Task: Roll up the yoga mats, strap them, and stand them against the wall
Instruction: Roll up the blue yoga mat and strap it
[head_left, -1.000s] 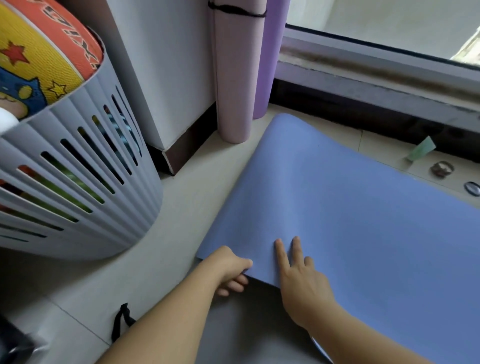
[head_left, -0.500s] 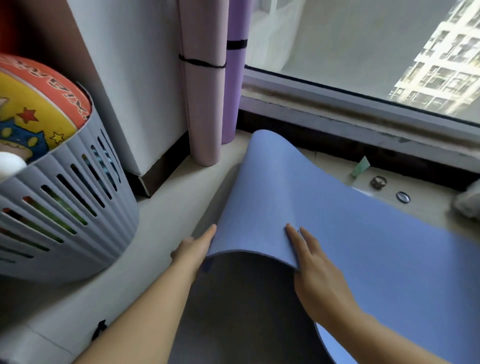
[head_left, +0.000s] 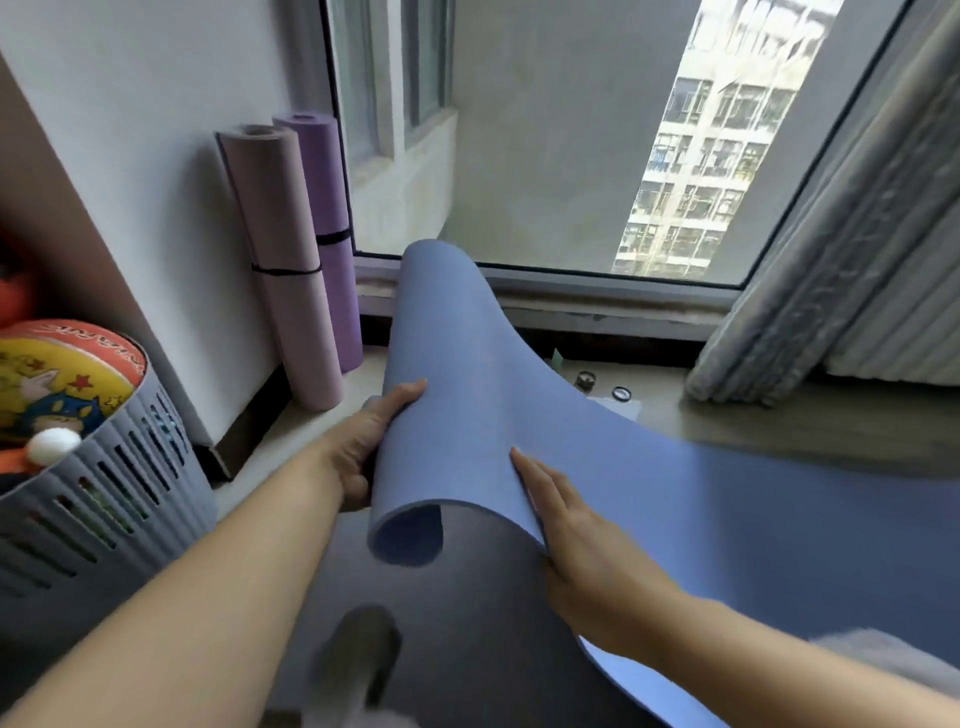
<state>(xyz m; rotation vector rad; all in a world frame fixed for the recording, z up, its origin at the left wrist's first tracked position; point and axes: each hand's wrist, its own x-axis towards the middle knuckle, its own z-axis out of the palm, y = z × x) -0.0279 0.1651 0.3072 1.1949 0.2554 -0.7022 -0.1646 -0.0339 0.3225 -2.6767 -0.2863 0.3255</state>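
Note:
A blue yoga mat lies across the floor with its left end lifted and curling over into a loose roll. My left hand grips the mat's left edge, thumb on top and fingers underneath. My right hand rests flat on the curled part, fingers straight. Two rolled mats stand against the wall by the window: a pink mat with a black strap round it, and a purple mat with a black strap behind it.
A grey slotted basket with a colourful ball stands at the left. The window sill runs along the back, a grey curtain hangs at the right. Small round objects lie on the floor by the sill.
The mat's left end has risen higher and curled further over. My left hand moved up along the edge, and the view has tilted up toward the window.

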